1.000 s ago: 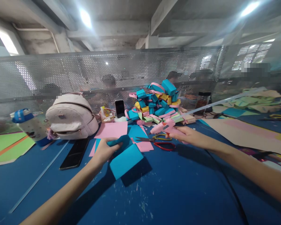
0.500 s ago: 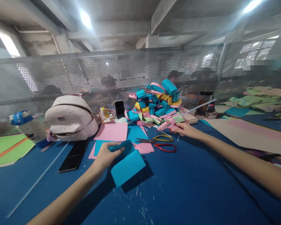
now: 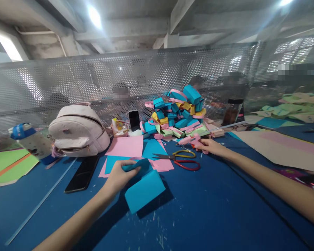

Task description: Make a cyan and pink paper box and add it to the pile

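My left hand pinches one flap of a folded blue paper piece, whose wide panel hangs just above the blue table. Farther right, my right hand is closed around the handle of a pink hot glue gun. A clear glue stick juts out from the gun's rear, and its nozzle points left. Between the hands lie scissors with one yellow and one red handle loop. Pink paper and blue sheets are spread behind my left hand.
A heap of folded blue, yellow and pink paper pieces stands against the perforated metal screen. On the left are a white backpack, a black phone and a bottle. A dark cable crosses the right side.
The glue gun in my right hand has tipped lower, and its glue stick lies flatter. My left hand still holds the blue paper, almost unmoved. The view has shifted slightly.
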`<state>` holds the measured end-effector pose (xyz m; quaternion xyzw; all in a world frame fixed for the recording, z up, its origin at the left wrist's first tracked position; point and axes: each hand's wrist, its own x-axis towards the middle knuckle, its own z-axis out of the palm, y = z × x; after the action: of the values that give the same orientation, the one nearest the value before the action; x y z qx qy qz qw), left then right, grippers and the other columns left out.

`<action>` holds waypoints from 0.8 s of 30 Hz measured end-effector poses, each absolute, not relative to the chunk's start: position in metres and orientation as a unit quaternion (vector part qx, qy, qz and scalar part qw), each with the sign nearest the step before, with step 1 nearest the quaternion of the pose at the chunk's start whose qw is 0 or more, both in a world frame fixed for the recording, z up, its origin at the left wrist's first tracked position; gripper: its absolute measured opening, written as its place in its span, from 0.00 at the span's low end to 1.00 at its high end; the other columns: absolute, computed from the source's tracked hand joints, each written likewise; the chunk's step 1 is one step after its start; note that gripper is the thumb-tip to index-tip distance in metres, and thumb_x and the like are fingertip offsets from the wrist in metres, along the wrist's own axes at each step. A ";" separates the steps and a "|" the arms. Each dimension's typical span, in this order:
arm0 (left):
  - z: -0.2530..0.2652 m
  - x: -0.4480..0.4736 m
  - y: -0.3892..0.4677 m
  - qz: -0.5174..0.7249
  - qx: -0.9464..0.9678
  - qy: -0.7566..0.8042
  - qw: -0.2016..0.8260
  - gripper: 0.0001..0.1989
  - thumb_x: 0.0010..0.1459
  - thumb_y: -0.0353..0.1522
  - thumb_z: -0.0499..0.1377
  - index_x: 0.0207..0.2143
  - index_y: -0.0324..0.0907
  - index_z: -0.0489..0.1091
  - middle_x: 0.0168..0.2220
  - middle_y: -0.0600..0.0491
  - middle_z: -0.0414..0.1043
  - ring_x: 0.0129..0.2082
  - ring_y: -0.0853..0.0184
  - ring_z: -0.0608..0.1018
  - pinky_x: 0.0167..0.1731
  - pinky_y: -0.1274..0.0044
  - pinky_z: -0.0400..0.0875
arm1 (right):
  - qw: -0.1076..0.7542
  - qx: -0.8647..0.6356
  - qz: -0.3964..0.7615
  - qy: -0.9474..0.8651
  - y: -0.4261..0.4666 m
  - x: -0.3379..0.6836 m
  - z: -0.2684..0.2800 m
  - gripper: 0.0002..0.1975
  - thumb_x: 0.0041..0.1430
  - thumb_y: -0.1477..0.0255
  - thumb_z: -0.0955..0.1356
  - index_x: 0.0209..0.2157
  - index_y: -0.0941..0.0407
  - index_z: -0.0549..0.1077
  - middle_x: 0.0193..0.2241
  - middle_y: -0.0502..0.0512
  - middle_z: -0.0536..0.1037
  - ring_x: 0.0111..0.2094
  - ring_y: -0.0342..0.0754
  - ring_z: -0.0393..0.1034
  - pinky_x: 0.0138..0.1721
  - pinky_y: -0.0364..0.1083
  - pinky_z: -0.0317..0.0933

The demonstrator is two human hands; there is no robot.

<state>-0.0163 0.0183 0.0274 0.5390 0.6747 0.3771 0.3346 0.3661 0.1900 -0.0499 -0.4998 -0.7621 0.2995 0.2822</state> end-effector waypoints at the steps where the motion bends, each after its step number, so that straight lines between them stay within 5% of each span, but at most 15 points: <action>1: 0.027 -0.016 0.018 0.377 0.538 0.675 0.335 0.14 0.46 0.33 0.68 0.37 0.37 0.78 0.14 0.60 0.65 0.11 0.75 0.63 0.09 0.82 0.55 | 0.273 -0.502 0.294 -0.766 0.189 0.367 -0.050 0.27 0.54 0.49 0.66 0.37 0.60 0.75 0.31 0.60 0.79 0.25 0.49 0.70 0.26 0.45 0.61; 8: 0.028 -0.015 0.017 0.381 0.536 0.675 0.336 0.14 0.46 0.33 0.68 0.37 0.37 0.78 0.13 0.61 0.63 0.11 0.74 0.63 0.10 0.82 0.55 | 0.203 -0.546 0.189 -0.791 0.181 0.371 -0.044 0.26 0.56 0.50 0.63 0.36 0.60 0.75 0.30 0.61 0.79 0.31 0.55 0.74 0.31 0.48 0.64; 13: 0.027 -0.017 0.017 0.384 0.546 0.664 0.337 0.14 0.45 0.34 0.69 0.36 0.37 0.78 0.13 0.62 0.63 0.11 0.75 0.63 0.11 0.83 0.56 | 0.154 -0.597 0.040 -0.786 0.149 0.370 -0.021 0.16 0.49 0.60 0.70 0.32 0.59 0.76 0.37 0.70 0.77 0.45 0.71 0.68 0.37 0.57 0.63; 16: 0.024 -0.017 0.017 0.384 0.553 0.655 0.344 0.13 0.45 0.35 0.69 0.35 0.39 0.78 0.14 0.61 0.65 0.12 0.75 0.63 0.11 0.83 0.56 | 0.095 -0.587 -0.033 -0.804 0.110 0.348 0.004 0.10 0.54 0.65 0.68 0.31 0.57 0.77 0.34 0.67 0.78 0.41 0.68 0.71 0.35 0.56 0.62; 18: 0.022 -0.016 0.016 0.384 0.559 0.646 0.351 0.13 0.45 0.36 0.68 0.33 0.39 0.79 0.14 0.60 0.65 0.12 0.75 0.63 0.11 0.83 0.57 | 0.068 -0.537 0.003 -0.841 0.084 0.323 0.022 0.11 0.60 0.65 0.64 0.36 0.53 0.78 0.33 0.60 0.79 0.34 0.61 0.73 0.33 0.53 0.62; 24: 0.022 -0.011 0.009 0.373 0.584 0.618 0.371 0.12 0.47 0.39 0.67 0.32 0.40 0.79 0.14 0.61 0.62 0.12 0.75 0.62 0.11 0.84 0.57 | 0.198 -0.318 0.303 -0.876 0.055 0.250 0.033 0.09 0.63 0.70 0.64 0.38 0.53 0.77 0.35 0.53 0.79 0.36 0.48 0.73 0.37 0.45 0.63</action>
<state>-0.0112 0.0094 0.0223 0.5836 0.6184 0.3731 0.3711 0.2497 0.0547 0.0328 -0.3179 -0.8763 0.3030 0.1979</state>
